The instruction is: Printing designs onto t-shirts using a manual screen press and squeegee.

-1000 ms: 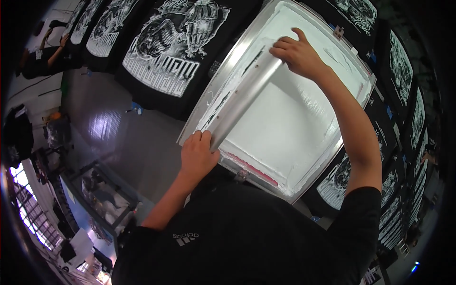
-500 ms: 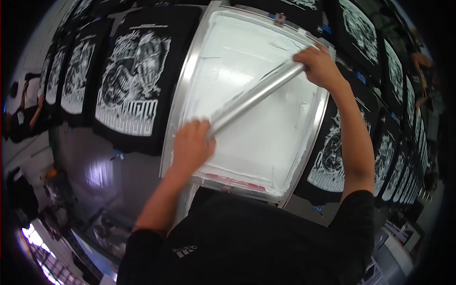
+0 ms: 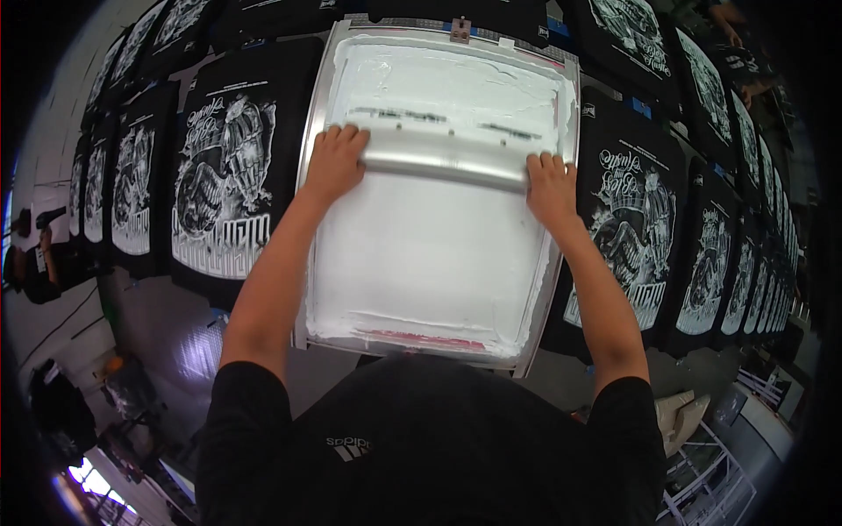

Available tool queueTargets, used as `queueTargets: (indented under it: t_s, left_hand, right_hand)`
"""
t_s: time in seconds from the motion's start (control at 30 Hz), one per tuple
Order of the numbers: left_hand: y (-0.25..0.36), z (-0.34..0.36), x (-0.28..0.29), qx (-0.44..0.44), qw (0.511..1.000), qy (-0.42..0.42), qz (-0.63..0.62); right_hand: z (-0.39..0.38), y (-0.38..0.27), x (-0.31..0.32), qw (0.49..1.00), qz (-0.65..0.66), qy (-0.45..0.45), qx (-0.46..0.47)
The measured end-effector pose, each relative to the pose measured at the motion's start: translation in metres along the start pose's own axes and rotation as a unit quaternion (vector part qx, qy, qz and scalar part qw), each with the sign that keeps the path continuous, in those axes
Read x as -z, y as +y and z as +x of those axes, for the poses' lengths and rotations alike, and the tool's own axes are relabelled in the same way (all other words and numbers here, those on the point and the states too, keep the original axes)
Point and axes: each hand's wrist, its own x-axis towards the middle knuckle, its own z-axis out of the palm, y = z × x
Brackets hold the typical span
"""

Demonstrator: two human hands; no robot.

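My left hand (image 3: pixel 336 162) and my right hand (image 3: pixel 550 188) grip either end of a long silver metal squeegee (image 3: pixel 445 162), which lies crosswise over the upper part of a screen printing frame (image 3: pixel 566 123). The frame has metal edges and holds white ink (image 3: pixel 421 254), thickly smeared along its sides, with a pinkish-red strip showing at the near edge. A small metal clamp (image 3: pixel 460 29) sits at the middle of the frame's far edge.
Rows of black shirts (image 3: pixel 224 175) with white printed artwork lie on either side and behind the frame. A person (image 3: pixel 35 263) is at the far left and another person's arm (image 3: pixel 752 88) shows at the upper right. A white metal rack (image 3: pixel 710 478) stands at the lower right.
The squeegee has swung from slanting to nearly crosswise, with my left hand moved forward and my right hand back. My view has turned, so the frame now sits upright in the middle.
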Motion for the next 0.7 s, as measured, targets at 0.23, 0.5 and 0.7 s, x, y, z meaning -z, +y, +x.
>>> queueTargets:
  t_s: [0.23,0.5,0.7]
  left_hand:
    - [0.052,-0.133,0.089,-0.010,0.996,-0.050,-0.076]
    - [0.094,-0.244,0.150,0.021,0.985,-0.121,-0.123]
    - [0.096,-0.257,0.131,0.049,0.974,-0.178,-0.132]
  right_hand:
    - [-0.120,-0.046,0.073,0.991,0.118,-0.059,0.036]
    - [-0.246,-0.117,0.120,0.973,0.202,-0.108,0.007]
    - [-0.257,-0.119,0.093,0.962,0.222,-0.154,-0.032]
